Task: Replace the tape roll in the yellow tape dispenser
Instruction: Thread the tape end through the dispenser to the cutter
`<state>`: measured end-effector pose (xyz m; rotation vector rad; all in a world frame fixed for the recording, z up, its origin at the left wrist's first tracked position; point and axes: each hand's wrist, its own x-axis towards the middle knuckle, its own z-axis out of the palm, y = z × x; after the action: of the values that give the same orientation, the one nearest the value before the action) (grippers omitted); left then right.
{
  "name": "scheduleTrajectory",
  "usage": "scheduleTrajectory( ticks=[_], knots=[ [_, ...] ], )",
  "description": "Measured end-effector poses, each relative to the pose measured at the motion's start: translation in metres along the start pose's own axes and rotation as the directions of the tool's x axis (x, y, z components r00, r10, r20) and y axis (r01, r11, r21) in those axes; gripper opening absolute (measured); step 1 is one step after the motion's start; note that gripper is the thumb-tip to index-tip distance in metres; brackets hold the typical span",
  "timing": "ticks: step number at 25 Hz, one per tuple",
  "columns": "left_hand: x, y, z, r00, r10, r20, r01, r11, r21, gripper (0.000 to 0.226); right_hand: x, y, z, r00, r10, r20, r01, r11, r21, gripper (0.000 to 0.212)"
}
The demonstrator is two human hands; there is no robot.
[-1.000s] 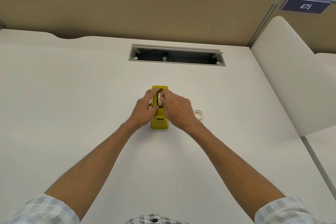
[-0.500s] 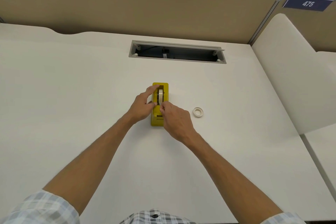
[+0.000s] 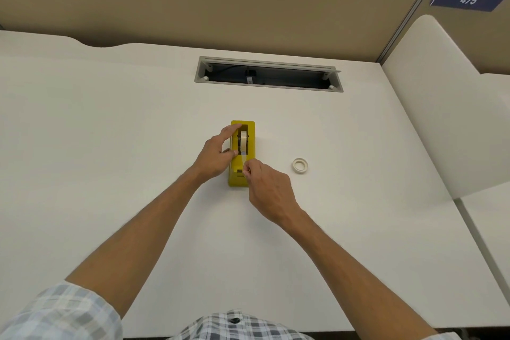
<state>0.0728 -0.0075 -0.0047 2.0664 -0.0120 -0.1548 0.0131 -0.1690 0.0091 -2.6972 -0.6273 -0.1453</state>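
A yellow tape dispenser (image 3: 250,130) stands in the middle of the white desk (image 3: 110,146), with a tape roll (image 3: 243,141) upright in its well. My left hand (image 3: 218,154) grips the dispenser's left side, thumb and fingers around it. My right hand (image 3: 269,188) is at the dispenser's near end, fingertips pinched on the tape strip (image 3: 242,159) drawn from the roll toward the cutter. A small white empty tape core (image 3: 300,165) lies flat on the desk to the right of the dispenser.
An open cable slot (image 3: 269,74) is cut into the desk behind the dispenser. A beige partition wall (image 3: 220,8) runs along the back. A white side panel (image 3: 441,107) rises at the right.
My right hand has moved from the roll toward me, drawing the tape strip down to the cutter end. My left hand stays on the dispenser's left side.
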Motion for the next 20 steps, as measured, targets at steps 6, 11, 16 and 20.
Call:
scheduleTrajectory(
  ticks=[6,11,16,20],
  knots=[
    [0.002,-0.003,0.0,1.0,-0.007,0.0,0.007,1.0,0.006,0.065,-0.012,-0.001,0.011,0.995,-0.008,-0.104,0.008,1.0,0.005,0.007],
    [0.003,-0.005,0.0,1.0,-0.004,0.002,0.004,1.0,-0.005,0.065,-0.017,0.0,0.012,0.99,-0.014,-0.139,0.014,1.0,0.001,0.007],
    [0.004,-0.007,0.0,1.0,-0.001,0.003,0.001,1.0,0.02,0.065,-0.026,-0.003,0.02,0.99,-0.012,-0.143,0.012,1.0,-0.004,0.007],
    [0.004,-0.007,0.0,1.0,0.004,0.008,-0.004,1.0,0.016,0.064,-0.028,-0.001,0.022,0.993,-0.011,-0.117,0.011,1.0,0.001,0.008]
  ],
)
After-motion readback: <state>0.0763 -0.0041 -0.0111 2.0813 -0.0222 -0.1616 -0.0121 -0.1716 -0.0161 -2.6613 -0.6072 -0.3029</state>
